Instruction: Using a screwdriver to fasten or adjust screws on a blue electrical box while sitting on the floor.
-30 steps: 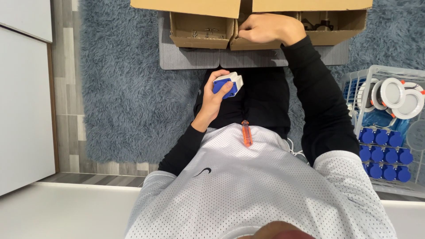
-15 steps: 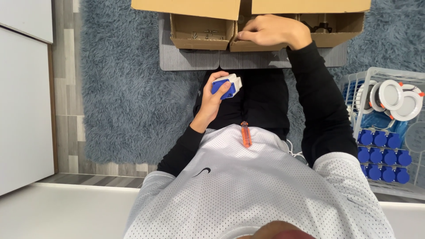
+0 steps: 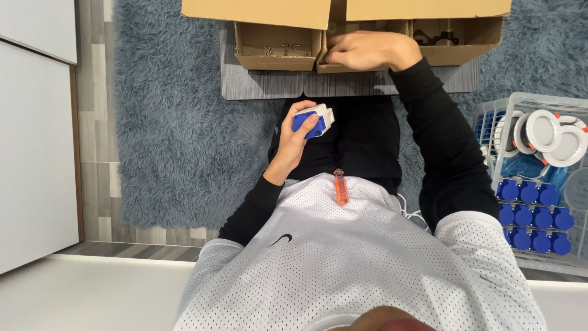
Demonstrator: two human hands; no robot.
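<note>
While the left hand [image 3: 294,138] holds a small blue-and-white block [image 3: 312,120] above the lap, fingers pinching it, the right hand [image 3: 366,50] reaches into the middle cardboard box [image 3: 343,46], its grip hidden. Best, I'd judge, to keep the block steady and feel for one piece only

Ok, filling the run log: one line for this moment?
left hand: holds blue-and-white part | right hand: reaching into middle cardboard box | orange screwdriver: on lap

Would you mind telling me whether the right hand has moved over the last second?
No. The right hand remains in the middle cardboard box.
</note>
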